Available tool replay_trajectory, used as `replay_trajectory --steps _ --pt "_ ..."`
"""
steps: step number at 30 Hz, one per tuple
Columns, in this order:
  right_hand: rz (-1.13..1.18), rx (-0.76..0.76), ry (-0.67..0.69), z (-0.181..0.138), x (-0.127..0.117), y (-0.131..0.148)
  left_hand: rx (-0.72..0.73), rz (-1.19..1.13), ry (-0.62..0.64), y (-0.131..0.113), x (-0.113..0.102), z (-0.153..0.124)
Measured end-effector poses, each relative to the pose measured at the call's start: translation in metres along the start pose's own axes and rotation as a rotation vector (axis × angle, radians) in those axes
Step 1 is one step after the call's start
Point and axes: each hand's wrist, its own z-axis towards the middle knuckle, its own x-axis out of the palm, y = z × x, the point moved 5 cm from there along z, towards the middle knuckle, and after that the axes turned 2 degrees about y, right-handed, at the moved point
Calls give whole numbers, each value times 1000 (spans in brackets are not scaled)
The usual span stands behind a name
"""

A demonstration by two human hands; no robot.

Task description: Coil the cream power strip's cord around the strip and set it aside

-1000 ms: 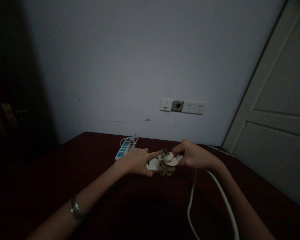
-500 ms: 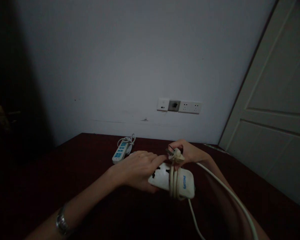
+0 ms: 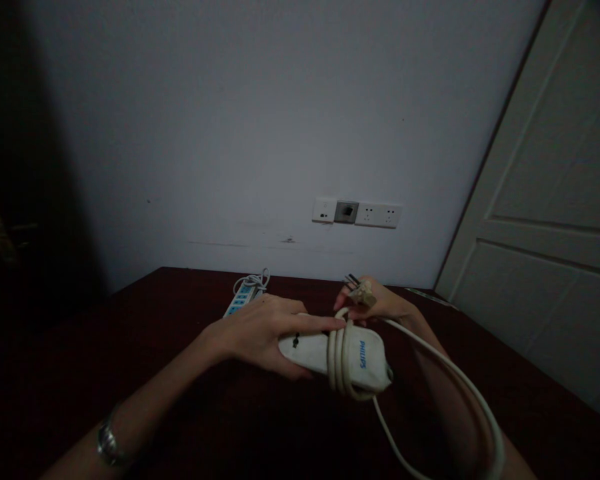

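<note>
A white power strip (image 3: 309,351) with PHILIPS in blue on its right end is raised over the dark red table. My left hand (image 3: 270,333) is closed around its left end, the index finger stretched along the top edge to the coils. Several turns of the strip's white cord (image 3: 338,365) are wound about its middle. My right hand (image 3: 387,301), behind the strip, pinches the cord near its plug (image 3: 363,293). The plug's metal pins point up and left. A loop of cord runs out past the right forearm, and its lower part hangs beneath the strip.
A second power strip (image 3: 238,303) with blue sockets and a bundled cord lies at the back of the table (image 3: 145,317), partly behind my left hand. Wall sockets (image 3: 379,215) sit above the table's rear edge. A pale panelled door (image 3: 545,200) stands at right.
The strip and my left hand have shifted slightly left, and the left index finger now reaches the coils. The plug has risen and moved right, its pins turned further upward.
</note>
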Motion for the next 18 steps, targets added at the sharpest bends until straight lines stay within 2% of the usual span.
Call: replay_trajectory --steps 2,4,8,11,14,18 --pt "-58 -17 -52 -2 -7 -2 -28 -181 -115 11 -9 -4" --pt "-129 -22 -88 -3 -12 -3 -105 -346 -283 29 -19 -9" --pt "-199 34 -113 2 -9 -5 -365 -616 -609 71 -29 -22" --pt "-288 106 -101 11 4 -6 -570 -701 -818 101 -29 -34" --pt "-525 182 -113 19 20 -5 -714 -711 -907 124 -26 -44" --pt "-845 289 -128 21 41 5 -840 -722 -888 149 -14 -51"
